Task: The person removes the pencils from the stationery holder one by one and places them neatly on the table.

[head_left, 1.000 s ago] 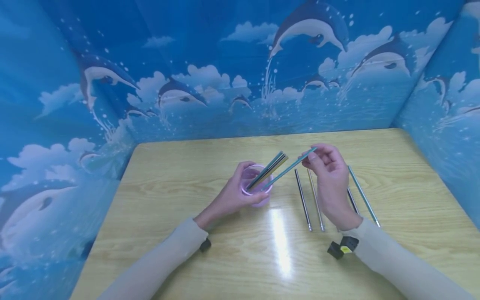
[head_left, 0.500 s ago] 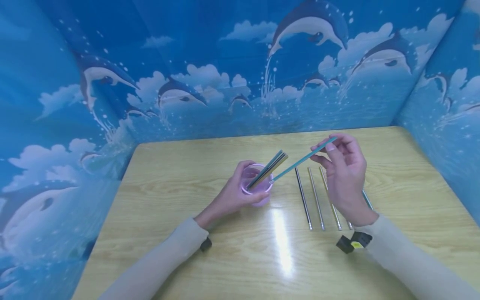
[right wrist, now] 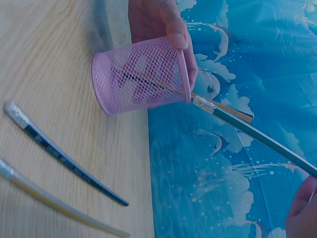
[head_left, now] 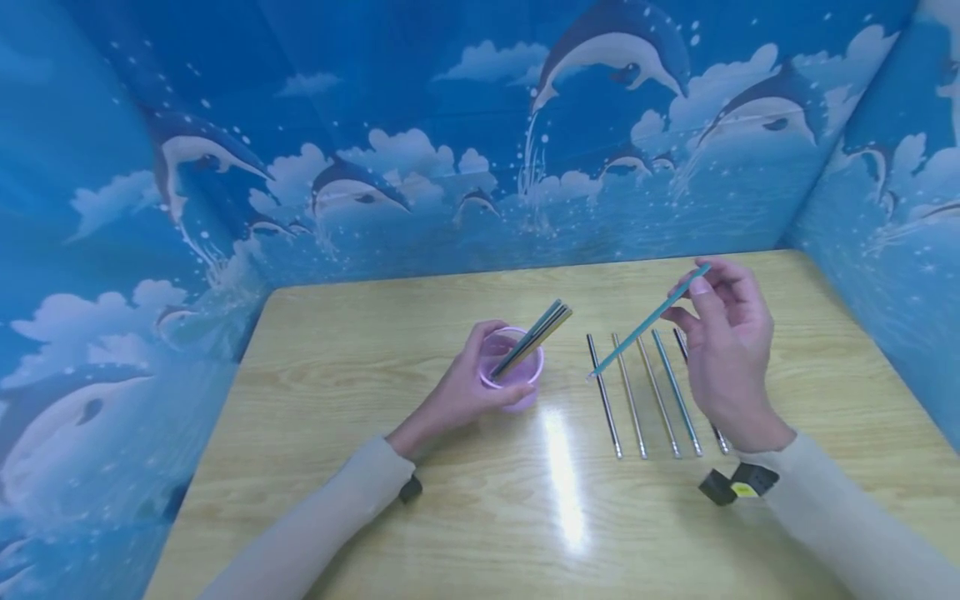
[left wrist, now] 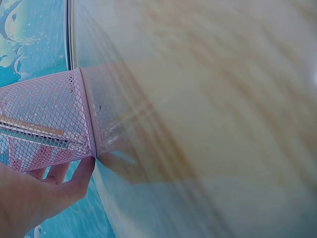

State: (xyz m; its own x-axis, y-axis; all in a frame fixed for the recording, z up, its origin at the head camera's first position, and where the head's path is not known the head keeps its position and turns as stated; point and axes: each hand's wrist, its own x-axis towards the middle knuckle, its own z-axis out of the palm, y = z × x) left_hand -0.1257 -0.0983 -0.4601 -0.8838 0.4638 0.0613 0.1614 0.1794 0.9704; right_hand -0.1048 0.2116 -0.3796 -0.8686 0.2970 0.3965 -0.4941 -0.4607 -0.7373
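Note:
My left hand (head_left: 465, 387) grips a pink mesh pencil cup (right wrist: 141, 77) round its side, with the thumb near the rim. Several pencils (head_left: 536, 333) lean together inside the cup and stick out to the upper right. My right hand (head_left: 731, 358) pinches a teal pencil (head_left: 648, 322) near its upper end. That pencil slants down to the left, eraser end lowest, above the row on the table and apart from the cup. In the right wrist view its metal eraser band (right wrist: 203, 104) shows clearly.
Several pencils lie side by side on the wooden table (head_left: 337, 358), among them a dark pencil (head_left: 604, 396) at the left and a teal pencil (head_left: 677, 393). My right hand partly covers another dark one. A dolphin-print backdrop (head_left: 420, 225) stands around the table.
My right hand has moved right, away from the cup, drawing the teal pencil's eraser end out of the cup and over the row. The left hand and cup stay put.

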